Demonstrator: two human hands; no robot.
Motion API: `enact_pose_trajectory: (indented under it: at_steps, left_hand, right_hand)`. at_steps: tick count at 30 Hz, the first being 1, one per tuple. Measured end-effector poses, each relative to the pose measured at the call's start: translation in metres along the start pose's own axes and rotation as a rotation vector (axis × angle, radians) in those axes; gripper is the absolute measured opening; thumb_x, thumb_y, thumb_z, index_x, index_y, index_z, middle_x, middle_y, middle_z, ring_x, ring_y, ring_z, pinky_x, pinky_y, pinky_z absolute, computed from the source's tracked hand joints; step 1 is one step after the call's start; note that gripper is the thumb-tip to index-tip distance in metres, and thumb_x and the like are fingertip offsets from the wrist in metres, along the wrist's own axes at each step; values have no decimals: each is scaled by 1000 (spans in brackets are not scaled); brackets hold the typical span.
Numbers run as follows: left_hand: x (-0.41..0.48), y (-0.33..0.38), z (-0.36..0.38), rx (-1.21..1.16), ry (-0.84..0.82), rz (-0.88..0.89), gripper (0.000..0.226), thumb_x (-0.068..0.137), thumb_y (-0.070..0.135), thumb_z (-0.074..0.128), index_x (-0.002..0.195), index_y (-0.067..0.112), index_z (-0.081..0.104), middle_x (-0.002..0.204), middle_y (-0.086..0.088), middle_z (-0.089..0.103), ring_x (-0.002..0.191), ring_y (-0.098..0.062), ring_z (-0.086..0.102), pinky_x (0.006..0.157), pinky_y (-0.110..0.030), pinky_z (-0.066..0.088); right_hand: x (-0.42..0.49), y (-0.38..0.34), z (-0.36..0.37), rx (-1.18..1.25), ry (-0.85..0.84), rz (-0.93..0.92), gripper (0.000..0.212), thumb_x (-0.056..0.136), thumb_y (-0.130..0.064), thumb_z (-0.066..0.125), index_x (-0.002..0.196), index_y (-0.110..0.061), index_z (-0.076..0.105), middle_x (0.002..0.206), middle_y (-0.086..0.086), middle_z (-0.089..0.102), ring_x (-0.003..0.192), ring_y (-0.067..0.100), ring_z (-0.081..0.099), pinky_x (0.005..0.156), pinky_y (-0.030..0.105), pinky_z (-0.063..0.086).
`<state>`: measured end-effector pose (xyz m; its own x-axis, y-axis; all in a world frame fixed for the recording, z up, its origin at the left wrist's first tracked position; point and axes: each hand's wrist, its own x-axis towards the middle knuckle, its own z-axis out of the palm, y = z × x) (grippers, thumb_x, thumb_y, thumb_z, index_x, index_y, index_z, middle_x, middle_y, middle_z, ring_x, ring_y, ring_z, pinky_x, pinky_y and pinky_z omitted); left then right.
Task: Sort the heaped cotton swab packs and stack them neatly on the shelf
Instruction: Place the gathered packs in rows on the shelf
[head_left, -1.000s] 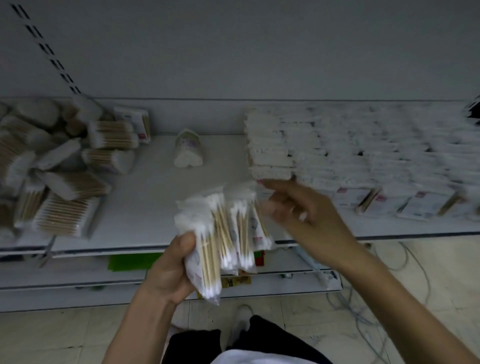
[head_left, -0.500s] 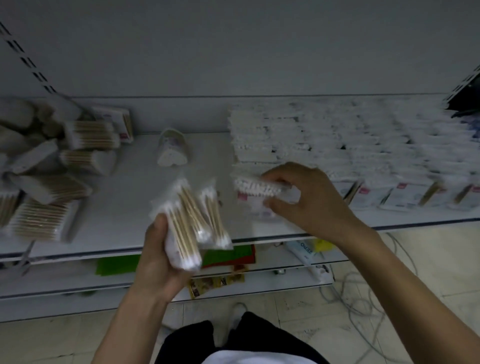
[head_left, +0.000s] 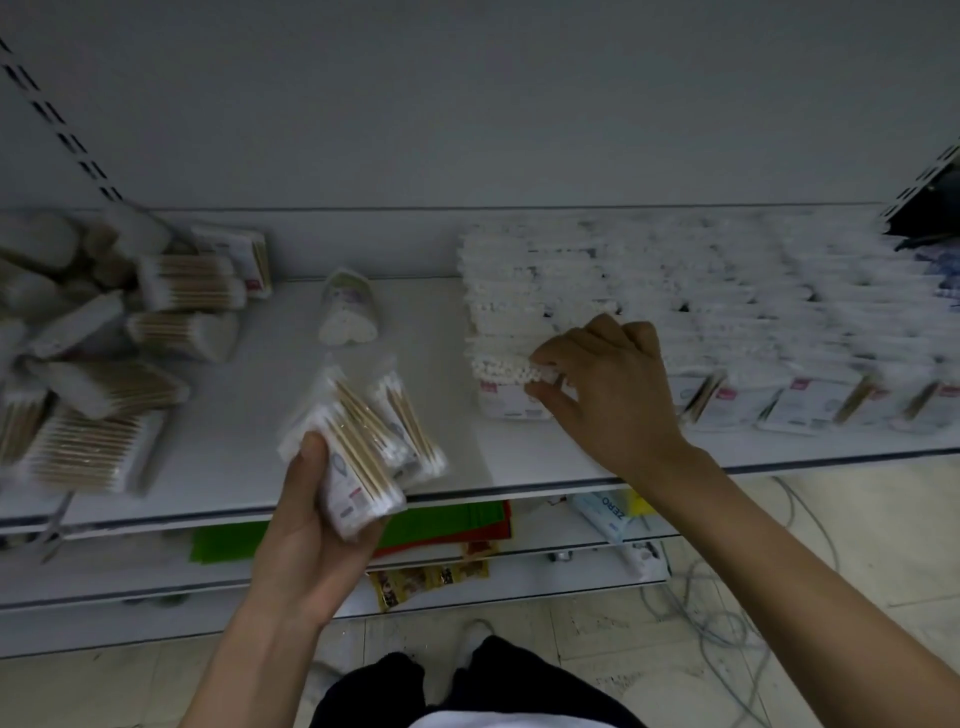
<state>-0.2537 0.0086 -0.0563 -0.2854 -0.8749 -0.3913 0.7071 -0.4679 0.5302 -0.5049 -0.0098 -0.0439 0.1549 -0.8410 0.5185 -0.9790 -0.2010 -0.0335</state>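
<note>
Right hand (head_left: 608, 395) reached stack (head_left: 511, 312) edge, pinching pack (head_left: 506, 370)

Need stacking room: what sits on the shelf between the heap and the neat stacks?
Head view: one heart-shaped swab tub lying there; otherwise bare shelf.

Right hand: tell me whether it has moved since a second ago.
Yes. The right hand has gone from near the shelf's front edge back to the stacked row, pinching a pack there.
</note>
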Motion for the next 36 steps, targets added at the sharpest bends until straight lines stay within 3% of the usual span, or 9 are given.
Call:
enact_pose_trajectory:
  at_steps: [7, 12, 17, 21, 25, 29, 31, 34, 36]
  left_hand:
    - [2, 1, 4, 16, -19, -28, 74, 17, 40, 100, 86, 22, 80, 106, -2, 73, 97, -16, 70, 89, -39, 51]
    - [2, -3, 9, 45, -58, -62, 72, 17, 39, 100, 84, 22, 80, 102, -2, 74, 91, -17, 72, 72, -32, 59]
    - [-1, -4, 14, 112, -153, -77, 66, 25, 40, 99, 85, 20, 80, 95, -3, 75, 86, -15, 72, 65, -27, 58]
    - [1, -8, 14, 150, -194, -87, 64, 28, 40, 98, 86, 19, 79, 96, -3, 74, 86, -16, 72, 65, -27, 58]
    - [5, -11, 7, 253, -186, -94, 65, 24, 40, 98, 81, 13, 79, 88, -8, 75, 78, -19, 73, 59, -28, 58]
    - [12, -2, -2, 556, -185, -50, 92, 21, 45, 97, 94, -1, 65, 79, -14, 73, 67, -24, 71, 56, -32, 57]
    - [16, 8, -1, 651, -198, -2, 98, 17, 48, 95, 96, 3, 61, 77, -8, 73, 66, -20, 71, 56, -28, 57]
    - [30, 25, 4, 693, -256, 98, 72, 21, 55, 93, 77, 14, 72, 66, -1, 71, 58, -13, 68, 54, -23, 55]
    - [46, 30, 2, 593, -212, 159, 67, 28, 55, 93, 77, 14, 73, 68, -2, 71, 62, -13, 69, 57, -24, 56]
  right_hand:
    - [-5, -1, 2, -95, 72, 19, 34, 69, -28, 72, 100, -13, 72, 97, 10, 64, 93, 25, 42, 73, 34, 25]
    - [-5, 3, 11, -153, 92, -76, 17, 70, -19, 75, 87, -16, 74, 86, 4, 64, 87, 22, 43, 73, 33, 26]
    - [-11, 0, 7, -147, 108, -36, 30, 77, -28, 70, 105, -17, 72, 96, 7, 65, 92, 24, 46, 78, 35, 29]
    - [-17, -6, 8, -126, 106, 21, 29, 77, -23, 70, 105, -18, 73, 98, 8, 65, 93, 24, 47, 79, 36, 30]
    - [-29, -31, -14, 247, 136, 217, 28, 91, -30, 54, 112, -19, 68, 95, 2, 62, 90, 17, 51, 75, 32, 32]
    - [-37, -73, -33, 1002, -231, 463, 22, 90, -39, 54, 112, -41, 57, 89, -19, 64, 80, 1, 59, 69, 13, 44]
    - [-29, -73, -30, 1072, -256, 438, 13, 90, -30, 61, 98, -40, 59, 84, -20, 64, 74, 0, 60, 65, 11, 43]
    - [3, -64, -31, 1001, -325, 351, 15, 86, -22, 69, 83, -30, 56, 69, -12, 56, 61, 0, 51, 58, 13, 38]
    - [32, -54, -33, 902, -326, 335, 18, 83, -20, 71, 80, -25, 54, 67, -8, 55, 58, 6, 53, 58, 22, 42]
